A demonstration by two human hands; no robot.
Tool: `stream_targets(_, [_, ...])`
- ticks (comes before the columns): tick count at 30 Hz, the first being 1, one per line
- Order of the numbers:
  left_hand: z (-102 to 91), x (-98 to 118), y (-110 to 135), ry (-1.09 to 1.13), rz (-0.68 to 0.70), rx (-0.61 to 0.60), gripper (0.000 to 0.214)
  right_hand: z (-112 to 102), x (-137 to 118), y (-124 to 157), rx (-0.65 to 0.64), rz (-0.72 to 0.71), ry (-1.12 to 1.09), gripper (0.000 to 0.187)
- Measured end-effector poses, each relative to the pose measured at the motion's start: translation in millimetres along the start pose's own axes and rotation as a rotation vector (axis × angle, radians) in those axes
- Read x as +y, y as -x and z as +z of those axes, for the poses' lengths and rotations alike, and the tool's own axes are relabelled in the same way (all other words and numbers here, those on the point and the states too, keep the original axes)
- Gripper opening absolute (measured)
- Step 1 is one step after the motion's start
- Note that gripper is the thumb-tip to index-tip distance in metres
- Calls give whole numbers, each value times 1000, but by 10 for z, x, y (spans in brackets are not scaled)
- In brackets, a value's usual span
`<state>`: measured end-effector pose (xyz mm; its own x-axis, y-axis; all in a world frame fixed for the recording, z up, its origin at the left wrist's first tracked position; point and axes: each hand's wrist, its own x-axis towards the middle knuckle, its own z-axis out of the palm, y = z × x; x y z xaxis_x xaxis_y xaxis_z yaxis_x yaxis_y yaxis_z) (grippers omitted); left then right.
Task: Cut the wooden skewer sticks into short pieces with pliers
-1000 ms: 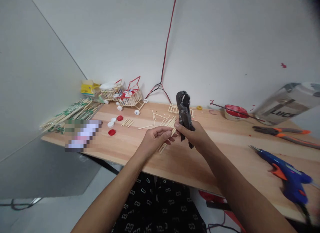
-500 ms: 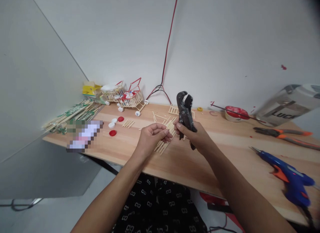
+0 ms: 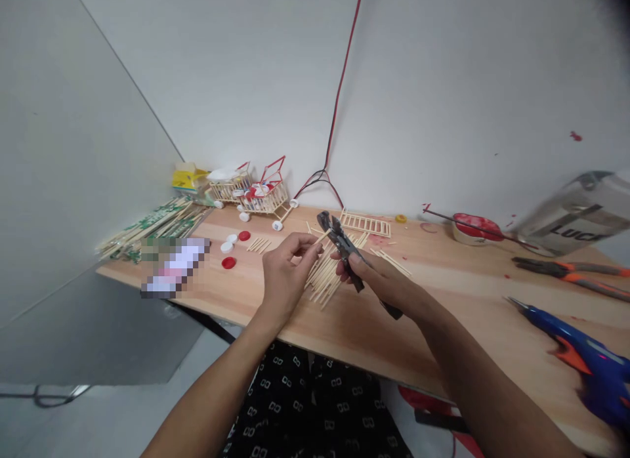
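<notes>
Between the fingertips of my left hand (image 3: 291, 268) is a short wooden stick (image 3: 323, 237), its far end at the jaws of a black hand cutter (image 3: 339, 238). My right hand (image 3: 367, 271) is wrapped round the cutter's handles, which stand apart. Under both hands lies a loose pile of wooden sticks (image 3: 327, 277), partly covered by them. Just behind the cutter rests a ladder-like stick frame (image 3: 367, 223). A few cut sticks (image 3: 258, 245) lie in a row left of my left hand.
Two small stick carts (image 3: 263, 199) stand at the back left. Red and white bottle caps (image 3: 228, 263), a blurred phone (image 3: 180, 268) and bundled skewers (image 3: 157, 225) lie left. On the right are a red paint cup (image 3: 475, 228), pliers (image 3: 566, 269), a blue glue gun (image 3: 566, 340) and a bottle (image 3: 575, 212).
The cutter has tilted left and come down, its jaws now at the stick in my left hand. My left hand has turned its fingers up toward it. The view has shifted slightly.
</notes>
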<state>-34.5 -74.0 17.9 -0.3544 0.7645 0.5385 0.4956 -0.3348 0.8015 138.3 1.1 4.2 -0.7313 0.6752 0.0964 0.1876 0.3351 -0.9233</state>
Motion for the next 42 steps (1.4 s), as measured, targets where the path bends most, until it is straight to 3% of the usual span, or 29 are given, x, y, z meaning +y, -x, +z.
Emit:
stream_targets(6, [11, -54, 26, -226, 162, 29, 9, 14, -46, 22, -2, -13, 59, 42])
stream_targets(19, [-46, -56, 4, -499, 322, -10, 12, 19, -106, 24, 43, -22, 218, 43])
stream_targets(42, [-81, -29, -7, -827, 424, -59, 15, 101, -64, 14, 129, -17, 310, 46])
